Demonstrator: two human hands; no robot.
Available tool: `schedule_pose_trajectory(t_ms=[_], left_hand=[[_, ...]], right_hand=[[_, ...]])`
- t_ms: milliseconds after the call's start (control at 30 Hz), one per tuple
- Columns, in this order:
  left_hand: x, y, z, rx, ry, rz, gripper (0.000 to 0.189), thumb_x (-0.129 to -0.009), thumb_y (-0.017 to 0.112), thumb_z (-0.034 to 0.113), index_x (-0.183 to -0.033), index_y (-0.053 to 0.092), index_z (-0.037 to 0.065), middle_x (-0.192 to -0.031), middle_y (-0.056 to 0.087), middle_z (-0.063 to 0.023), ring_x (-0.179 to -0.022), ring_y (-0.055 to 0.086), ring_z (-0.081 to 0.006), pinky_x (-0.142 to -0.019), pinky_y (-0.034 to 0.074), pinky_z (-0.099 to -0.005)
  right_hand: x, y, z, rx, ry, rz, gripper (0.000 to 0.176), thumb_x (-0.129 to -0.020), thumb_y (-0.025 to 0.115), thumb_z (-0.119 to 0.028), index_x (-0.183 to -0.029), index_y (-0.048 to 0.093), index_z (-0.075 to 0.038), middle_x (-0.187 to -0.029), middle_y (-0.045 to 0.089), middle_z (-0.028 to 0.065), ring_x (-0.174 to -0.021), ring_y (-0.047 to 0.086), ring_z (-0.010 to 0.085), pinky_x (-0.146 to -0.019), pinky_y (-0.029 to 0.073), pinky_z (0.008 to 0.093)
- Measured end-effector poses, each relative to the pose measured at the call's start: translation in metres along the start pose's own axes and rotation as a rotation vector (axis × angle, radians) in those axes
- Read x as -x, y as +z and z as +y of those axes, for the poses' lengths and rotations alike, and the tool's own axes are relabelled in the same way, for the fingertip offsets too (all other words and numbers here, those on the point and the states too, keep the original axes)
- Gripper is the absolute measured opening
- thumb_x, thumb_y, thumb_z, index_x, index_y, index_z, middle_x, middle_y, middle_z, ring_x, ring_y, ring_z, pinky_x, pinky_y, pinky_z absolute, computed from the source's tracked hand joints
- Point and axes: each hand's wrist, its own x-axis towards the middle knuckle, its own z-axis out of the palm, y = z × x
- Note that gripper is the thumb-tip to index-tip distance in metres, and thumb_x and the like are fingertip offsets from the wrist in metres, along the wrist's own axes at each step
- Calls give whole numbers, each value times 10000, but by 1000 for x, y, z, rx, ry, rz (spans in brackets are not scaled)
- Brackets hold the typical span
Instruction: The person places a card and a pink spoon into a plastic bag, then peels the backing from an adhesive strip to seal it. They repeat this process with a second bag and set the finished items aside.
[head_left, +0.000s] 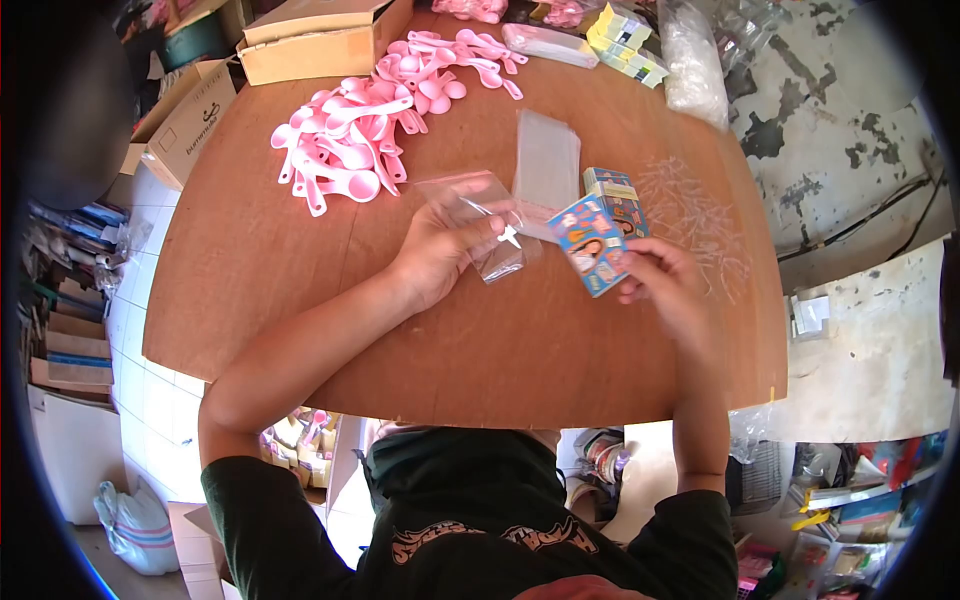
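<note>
L hand (pixel 440 248) pinches a clear bag (pixel 503 265), thin, crinkly & glossy, thumb on top; a small white piece (pixel 509 236) w/ a pointed end shows at the thumb tip, though whether it's in the bag or on it I can't tell. R hand (pixel 662 278) grips a printed card (pixel 588 243) by its lower R edge, thumb vs. fingers; card is flat, rectangular, mostly blue w/ small colourful pics, held tilted. Both hands are over the brown wood table (pixel 430 355), smooth w/ faint grain & a rounded far edge.

Just beyond the held card: a card stack (pixel 613 187), same blue print. Beside it, a flat pile of clear sleeves (pixel 547 155), slick & see-through. To the R, a loose tangle of thin clear strips (pixel 700 225). Far L side: a big heap of pink scoops (pixel 350 140), hard shiny plastic, rounded bowls & flat handles, jumbled; an open cardboard box (pixel 305 55) sits behind. Far R: a bulky clear plastic roll (pixel 692 70), wrinkled, near yellow-&-white packs (pixel 625 45).
</note>
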Motion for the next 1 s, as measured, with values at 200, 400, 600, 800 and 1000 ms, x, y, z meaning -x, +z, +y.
schedule_pose_trajectory(t_ms=[200, 400, 600, 800, 1000], left_hand=[[-2, -4, 1, 39, 90, 106, 440, -859, 637, -13, -1243, 451, 96, -1199, 586, -148, -1088, 603, -225, -927, 511, -332], [-3, 0, 0, 65, 107, 127, 435, -855, 652, 5, -1235, 462, 98, -1208, 581, -148, -1082, 605, -223, -906, 520, -326], [0, 0, 2, 85, 99, 109, 453, -841, 659, -10, -1236, 459, 85, -1185, 597, -150, -1088, 597, -240, -903, 526, -375], [-1, 0, 3, 59, 119, 107, 451, -853, 649, 2, -1247, 445, 84, -1200, 592, -143, -1115, 583, -233, -936, 507, -374], [2, -3, 7, 128, 149, 177, 472, -862, 642, 7, -1267, 403, 40, -1248, 549, -169, -1137, 565, -250, -952, 495, -374]], right_hand=[[3, 40, 17, -140, 70, -83, 198, -884, 640, -123, -1016, 625, 24, -803, 659, 71, -636, 624, 98, -554, 557, 252], [4, 64, 16, -155, -11, -31, 193, -889, 637, -107, -1010, 617, 41, -797, 660, 89, -635, 629, 111, -561, 558, 261], [7, 80, 19, -85, 30, -109, 183, -898, 626, -110, -996, 622, 45, -771, 659, 88, -638, 631, 115, -564, 551, 262], [-4, 86, 14, -77, -32, -103, 197, -896, 630, -115, -999, 620, 52, -782, 657, 85, -642, 625, 108, -576, 559, 261], [-4, 90, 15, -127, -24, -80, 205, -897, 632, -118, -1009, 616, 53, -816, 654, 89, -664, 629, 110, -586, 571, 274]])
